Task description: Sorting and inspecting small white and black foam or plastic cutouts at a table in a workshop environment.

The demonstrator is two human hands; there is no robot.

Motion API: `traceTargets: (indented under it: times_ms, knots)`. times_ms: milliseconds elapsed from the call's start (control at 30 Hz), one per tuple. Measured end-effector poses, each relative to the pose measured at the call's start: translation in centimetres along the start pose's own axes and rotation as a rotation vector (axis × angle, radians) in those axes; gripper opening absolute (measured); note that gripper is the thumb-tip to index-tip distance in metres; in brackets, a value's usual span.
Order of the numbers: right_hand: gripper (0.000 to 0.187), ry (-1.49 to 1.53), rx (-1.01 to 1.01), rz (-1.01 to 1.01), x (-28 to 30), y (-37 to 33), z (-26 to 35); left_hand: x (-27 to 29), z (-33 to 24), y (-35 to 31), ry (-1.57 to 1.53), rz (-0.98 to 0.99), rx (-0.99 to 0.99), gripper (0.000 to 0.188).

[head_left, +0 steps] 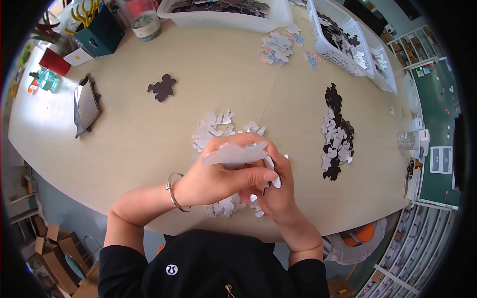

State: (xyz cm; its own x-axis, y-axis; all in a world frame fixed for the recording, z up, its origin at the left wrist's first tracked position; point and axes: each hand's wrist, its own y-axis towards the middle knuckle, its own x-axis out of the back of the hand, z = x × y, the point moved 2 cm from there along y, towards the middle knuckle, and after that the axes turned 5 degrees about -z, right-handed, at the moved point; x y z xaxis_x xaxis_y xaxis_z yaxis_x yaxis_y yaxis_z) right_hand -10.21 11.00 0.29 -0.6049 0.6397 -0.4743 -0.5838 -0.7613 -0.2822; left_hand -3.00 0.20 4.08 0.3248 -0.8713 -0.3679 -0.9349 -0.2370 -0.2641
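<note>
Both my hands meet over the near middle of the table. My left hand [211, 179] is closed round a stack of pale die-cut pieces [235, 153] with wavy edges, and its thumb reaches across to the right. My right hand [283, 191] is closed on small white die-cut pieces [273, 175], next to the left thumb tip; its fingers are partly hidden. Loose white printed pieces [206, 133] lie on the table under and beyond my hands, with more white pieces [224, 206] nearer my body.
A lone dark piece [163, 88] lies farther left. To the right is a pile of black and white pieces [335, 139]. Colourful pieces [277, 48] lie near a white tray [223, 21] and a white basket [343, 58]. A phone-like slab [87, 106] and a pen box [99, 37] stand left.
</note>
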Motion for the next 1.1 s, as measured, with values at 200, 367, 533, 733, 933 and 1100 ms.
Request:
traceTargets:
  times_ms: [200, 367, 533, 733, 933, 1100]
  knots:
    - [0.024, 0.01, -0.235, 0.095, 0.9, -0.1, 1.8, 0.8, -0.4, -0.1, 0.399, -0.153, -0.421, 0.012]
    - [0.018, -0.755, 0.95, -0.247, 1.6, -1.7, 4.0, 0.8, -1.0, -0.5, 0.537, -0.199, -0.364, 0.01]
    - [0.018, -0.897, 0.94, -0.178, 0.7, -2.6, 4.6, 0.2, -0.8, -0.7, 0.486, -0.209, -0.361, 0.016]
    - [0.012, -0.593, 0.627, -0.119, 0.7, -2.4, 4.7, 0.8, -0.7, -0.1, 0.413, -0.254, -0.725, 0.033]
    - [0.016, -0.459, 0.54, -0.097, -0.3, -3.0, 4.4, 0.7, -0.5, -0.5, 0.765, -0.123, -1.094, 0.031]
    - [0.015, -0.451, 0.619, -0.047, -0.6, -2.8, 4.1, 0.6, -0.2, -1.3, 0.749, -0.147, -1.079, 0.031]
